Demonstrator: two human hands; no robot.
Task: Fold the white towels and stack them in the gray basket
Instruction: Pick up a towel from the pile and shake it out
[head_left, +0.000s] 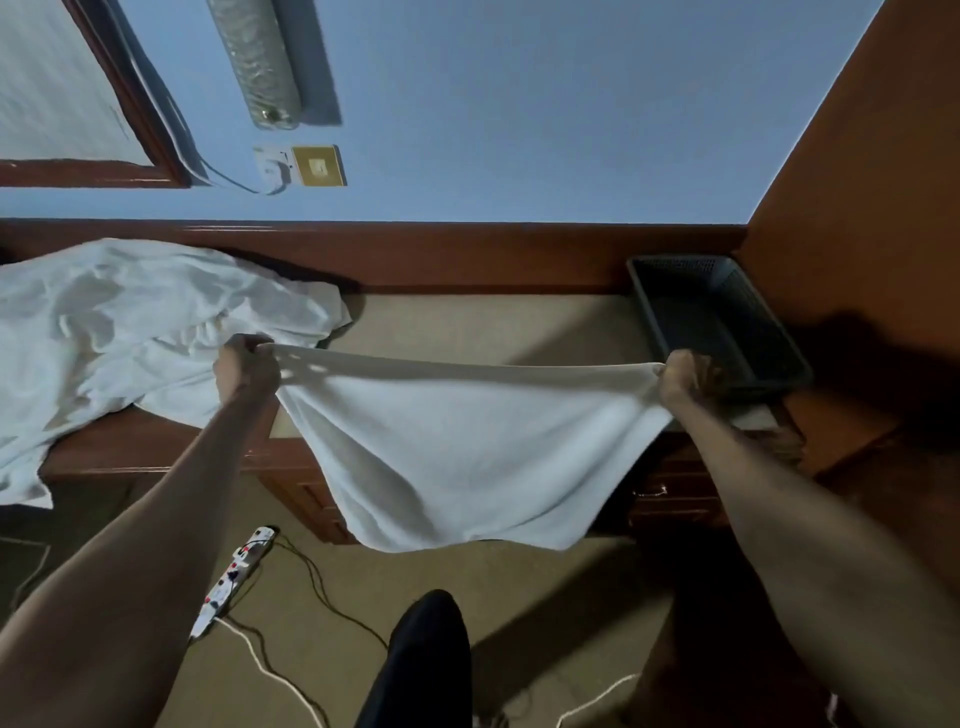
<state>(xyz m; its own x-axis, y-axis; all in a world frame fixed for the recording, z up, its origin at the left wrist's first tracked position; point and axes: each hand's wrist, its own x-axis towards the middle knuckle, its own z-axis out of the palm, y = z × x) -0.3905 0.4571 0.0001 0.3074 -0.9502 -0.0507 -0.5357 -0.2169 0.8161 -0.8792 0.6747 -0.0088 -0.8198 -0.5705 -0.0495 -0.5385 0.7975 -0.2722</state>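
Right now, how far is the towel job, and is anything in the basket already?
Nothing looks finished: the gray basket holds no towel. In hand: the left hand and right hand grip one white towel, spread between them, unfolded. Left: fold it, stack it, then the crumpled white pile on the desk.

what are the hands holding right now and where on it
Both hands hold one white towel by its top edge: the left hand grips the left corner, the right hand the right corner, and the towel hangs stretched between them.
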